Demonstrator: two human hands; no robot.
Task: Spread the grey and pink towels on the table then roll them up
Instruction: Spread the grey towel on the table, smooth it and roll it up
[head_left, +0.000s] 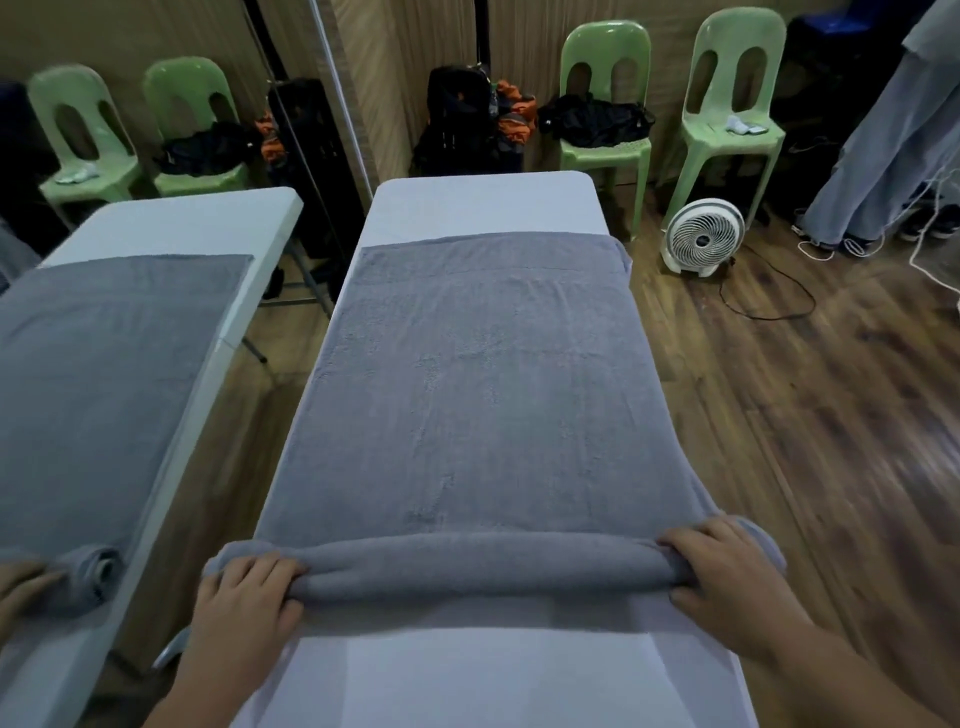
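Hands (249, 587) curled round rolled grey towel (483, 566)

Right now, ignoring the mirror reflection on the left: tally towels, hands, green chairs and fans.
grey towel: 1
hands: 2 (left hand, right hand), both gripping the rolled end
green chairs: 2
fan: 1
Total: 6
No pink towel in view.
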